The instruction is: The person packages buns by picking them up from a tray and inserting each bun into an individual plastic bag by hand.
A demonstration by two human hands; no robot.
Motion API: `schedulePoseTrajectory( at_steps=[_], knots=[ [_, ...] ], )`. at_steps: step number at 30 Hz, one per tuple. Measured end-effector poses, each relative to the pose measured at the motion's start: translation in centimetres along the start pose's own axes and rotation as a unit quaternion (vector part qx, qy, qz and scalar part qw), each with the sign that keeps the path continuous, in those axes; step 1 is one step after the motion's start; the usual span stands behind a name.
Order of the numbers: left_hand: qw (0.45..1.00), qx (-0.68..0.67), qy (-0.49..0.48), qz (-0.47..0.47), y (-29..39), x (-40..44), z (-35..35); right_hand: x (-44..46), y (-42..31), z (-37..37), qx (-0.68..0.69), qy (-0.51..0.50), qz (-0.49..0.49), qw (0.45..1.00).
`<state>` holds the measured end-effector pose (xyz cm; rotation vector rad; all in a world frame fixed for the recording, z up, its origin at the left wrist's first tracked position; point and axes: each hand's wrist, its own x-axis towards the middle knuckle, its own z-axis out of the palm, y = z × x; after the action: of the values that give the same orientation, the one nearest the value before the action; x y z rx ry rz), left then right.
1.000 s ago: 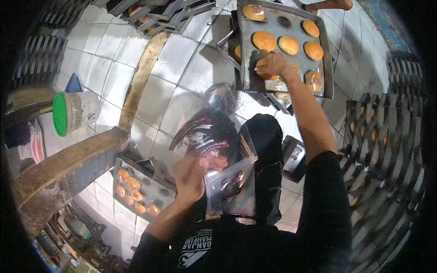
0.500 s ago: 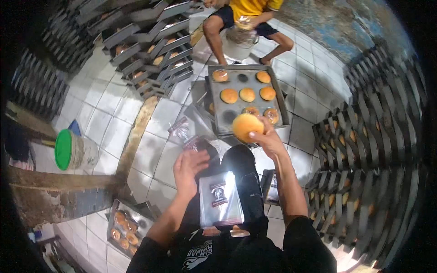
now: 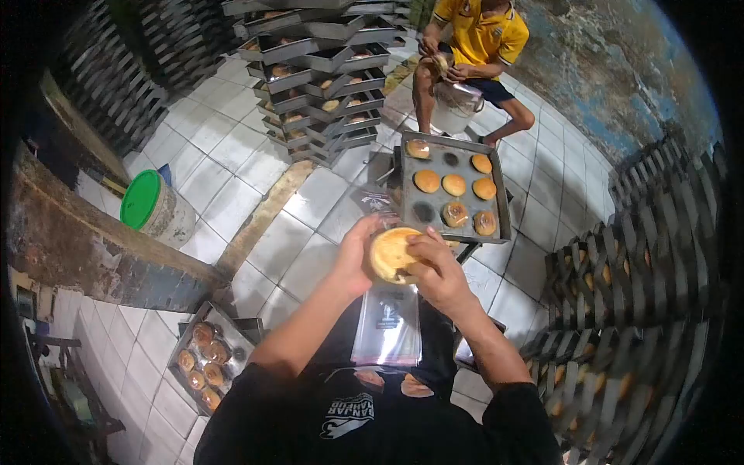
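Between both hands, above my lap, is a round bun (image 3: 391, 249) with a pale yellow face turned up toward me. My left hand (image 3: 355, 252) cups its left edge. The fingers of my right hand (image 3: 440, 273) are curled over its right side and press on the face. Below them, a stack of clear plastic bags (image 3: 387, 329) with dark printed labels lies on my lap. Just beyond my hands stands a metal tray (image 3: 502, 203) with several buns (image 3: 453, 185), some of them in shiny clear wrapping.
At lower left a second tray (image 3: 229, 319) holds wrapped buns. Tall stacks of bun trays stand at the back (image 3: 310, 85) and right (image 3: 620, 302). A bucket with a green lid (image 3: 141, 199) is left. Opposite, a person in a yellow shirt (image 3: 484, 39) sits on a white bucket.
My right hand has brought the bun left and toward me, turning its pale face up. My left hand has risen to meet it and now holds it too. The view has shifted.
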<state>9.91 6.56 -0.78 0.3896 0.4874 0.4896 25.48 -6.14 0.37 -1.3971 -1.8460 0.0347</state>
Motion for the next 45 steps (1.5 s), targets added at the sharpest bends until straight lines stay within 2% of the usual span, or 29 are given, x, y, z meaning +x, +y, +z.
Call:
schedulePoseTrajectory(
  at_steps=[1, 3, 4, 7, 8, 11, 12, 15, 18, 21, 22, 25, 26, 29, 30, 33, 34, 37, 38, 41, 44, 45],
  knots=[
    [1.0, -0.013, 0.016, 0.003, 0.1, -1.1, 0.6, 0.5, -0.6, -0.1, -0.064, 0.0, -0.075, 0.995],
    [0.998, -0.036, 0.049, 0.008, 0.3, -2.8, 1.1, 1.8, -2.4, 0.6, -0.138, 0.013, -0.022, 0.99],
    [0.998, 0.005, 0.004, 0.062, -0.1, -2.2, -0.6, 2.4, -3.3, 1.4, -0.172, 0.02, 0.002, 0.985],
    [0.994, -0.048, -0.094, 0.004, 1.2, -1.2, -5.2, 2.2, -6.5, 4.7, 0.009, -0.067, 0.129, 0.989],
    [0.998, -0.062, -0.027, -0.001, 1.0, -0.8, -6.0, 1.2, -5.2, 6.4, -0.043, -0.067, 0.075, 0.994],
    [0.993, -0.046, 0.056, 0.093, -1.9, -2.0, -2.5, 2.7, -4.6, 5.3, -0.069, -0.002, 0.056, 0.996],
    [0.991, -0.047, 0.066, 0.11, -2.0, -3.0, -0.9, 2.6, -4.3, 5.3, -0.057, -0.012, 0.06, 0.996],
    [0.99, -0.081, 0.057, 0.096, -1.4, -2.8, -2.1, 2.6, -5.4, 5.2, 0.019, -0.044, 0.123, 0.991],
    [0.975, 0.081, 0.096, 0.185, -5.7, -2.4, -1.0, 3.3, -3.8, 4.8, -0.093, -0.006, 0.071, 0.993],
    [0.989, -0.076, 0.017, 0.127, -2.1, -2.2, -1.4, 2.9, -2.7, 5.0, -0.128, -0.041, 0.057, 0.989],
    [0.976, -0.087, -0.137, 0.148, -0.4, -0.9, -3.0, 3.5, -3.4, 4.6, -0.074, -0.053, 0.079, 0.993],
    [0.965, -0.015, -0.002, 0.261, -3.1, 0.8, -0.5, 5.3, -2.8, 4.7, -0.131, -0.094, 0.127, 0.979],
    [0.975, -0.084, 0.035, 0.203, -3.6, 1.6, -1.1, 5.5, -2.9, 4.3, -0.098, -0.046, 0.099, 0.989],
    [0.972, -0.119, 0.044, 0.198, -1.3, 2.2, -2.5, 4.6, -3.9, 2.1, -0.069, 0.007, 0.053, 0.996],
    [0.974, -0.149, -0.001, 0.173, -0.4, 2.6, -3.2, 4.9, -5.3, 1.2, -0.083, 0.033, 0.04, 0.995],
    [0.968, -0.216, -0.012, 0.127, 0.4, 2.0, -3.0, 3.3, -6.2, 1.7, 0.067, 0.011, 0.169, 0.983],
    [0.97, -0.21, -0.028, 0.121, 0.1, 2.1, -3.3, 3.4, -6.4, 2.1, 0.093, 0.003, 0.182, 0.979],
    [0.98, -0.152, -0.055, 0.12, -0.6, 2.6, -2.2, 2.6, -3.8, 4.8, 0.109, -0.082, 0.135, 0.981],
    [0.985, -0.133, -0.037, 0.105, -0.5, 2.8, -2.2, 2.4, -3.0, 5.2, 0.126, -0.087, 0.11, 0.982],
    [0.981, -0.107, -0.028, 0.158, 0.4, 4.3, -5.9, 2.0, -5.0, 3.1, 0.358, -0.171, 0.126, 0.909],
    [0.975, -0.157, 0.018, 0.157, 2.3, 2.2, -5.8, 0.9, -7.2, 0.8, 0.57, -0.245, 0.14, 0.772],
    [0.973, -0.167, 0.033, 0.156, 2.3, 1.3, -5.7, -0.1, -5.6, 2.2, 0.479, -0.115, 0.361, 0.792]
  ],
)
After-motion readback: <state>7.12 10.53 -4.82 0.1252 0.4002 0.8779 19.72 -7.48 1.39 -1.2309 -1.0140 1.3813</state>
